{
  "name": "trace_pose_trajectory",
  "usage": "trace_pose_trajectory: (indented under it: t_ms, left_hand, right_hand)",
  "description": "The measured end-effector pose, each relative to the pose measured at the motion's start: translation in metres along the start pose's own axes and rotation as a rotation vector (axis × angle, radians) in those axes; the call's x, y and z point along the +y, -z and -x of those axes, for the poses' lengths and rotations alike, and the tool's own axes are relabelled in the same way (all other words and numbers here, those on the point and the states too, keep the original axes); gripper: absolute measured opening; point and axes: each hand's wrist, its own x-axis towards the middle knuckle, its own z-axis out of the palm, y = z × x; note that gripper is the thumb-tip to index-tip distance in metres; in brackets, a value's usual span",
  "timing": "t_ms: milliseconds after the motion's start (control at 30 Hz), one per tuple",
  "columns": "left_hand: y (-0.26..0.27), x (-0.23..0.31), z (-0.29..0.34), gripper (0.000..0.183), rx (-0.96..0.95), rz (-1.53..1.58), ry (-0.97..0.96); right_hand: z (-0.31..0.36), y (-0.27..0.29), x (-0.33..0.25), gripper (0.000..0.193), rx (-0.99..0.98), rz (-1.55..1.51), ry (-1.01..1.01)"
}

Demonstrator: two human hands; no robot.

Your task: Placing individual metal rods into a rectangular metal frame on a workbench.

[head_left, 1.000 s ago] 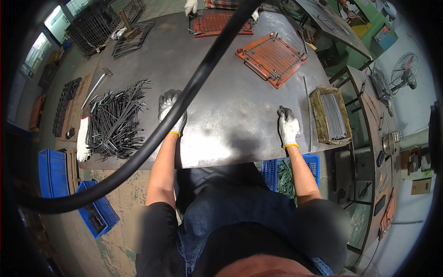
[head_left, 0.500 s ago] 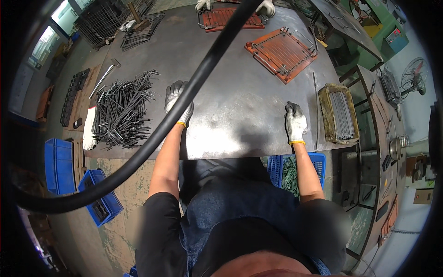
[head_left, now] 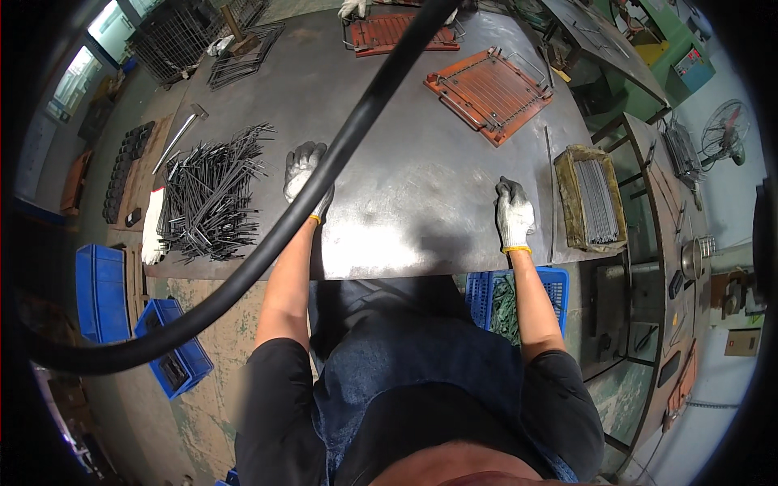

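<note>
Both my hands wear white work gloves with dark fingertips and yellow cuffs, and both rest on a steel tabletop (head_left: 381, 186). My left hand (head_left: 303, 172) lies palm down with its fingers stretched out and nothing in it. A pile of short dark metal rods (head_left: 212, 194) is to its left, and a thick black cable (head_left: 348, 142) partly covers its wrist. Over at the right, my right hand (head_left: 515, 212) also lies on the steel, fingers extended and holding nothing visible. Beyond it sits an orange-red jig frame (head_left: 493, 95) with parallel wires and bent rod handles.
A co-worker's gloved hand (head_left: 352, 8) touches a second orange-red jig (head_left: 389, 36) at the far edge. A worn box of straight rods (head_left: 560, 198) stands on the right. A hammer (head_left: 180, 134) and a spare glove (head_left: 153, 231) lie left. Blue bins (head_left: 101, 296) stand below.
The view has shifted slightly. My hands stay in place on the table. The co-worker's other glove, visible at the far jig's right end before, is now mostly out of sight.
</note>
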Motion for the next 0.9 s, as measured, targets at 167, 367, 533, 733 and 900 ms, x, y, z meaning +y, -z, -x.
trace_pose_trajectory:
  t_ms: [167,367,533,733,900]
  left_hand:
    - [0.005,0.003,-0.001,0.030,-0.013,0.018,0.021]
    - [0.003,-0.001,0.001,0.032,-0.085,0.038,0.054]
    - [-0.003,-0.003,0.001,0.032,-0.046,0.025,0.037]
    - [-0.006,-0.006,0.003,0.032,-0.015,0.006,0.020]
    - [0.002,0.000,0.000,0.032,-0.047,0.032,0.038]
  right_hand:
    - [-0.001,0.001,0.001,0.025,-0.028,0.066,-0.012]
    - [0.004,0.003,-0.009,0.027,-0.001,0.061,-0.001]
    - [0.000,-0.003,0.013,0.027,0.031,0.117,0.044]
    - [-0.001,-0.001,0.005,0.023,-0.004,0.143,0.018]
    - [-0.001,-0.003,0.010,0.027,0.054,0.142,0.113]
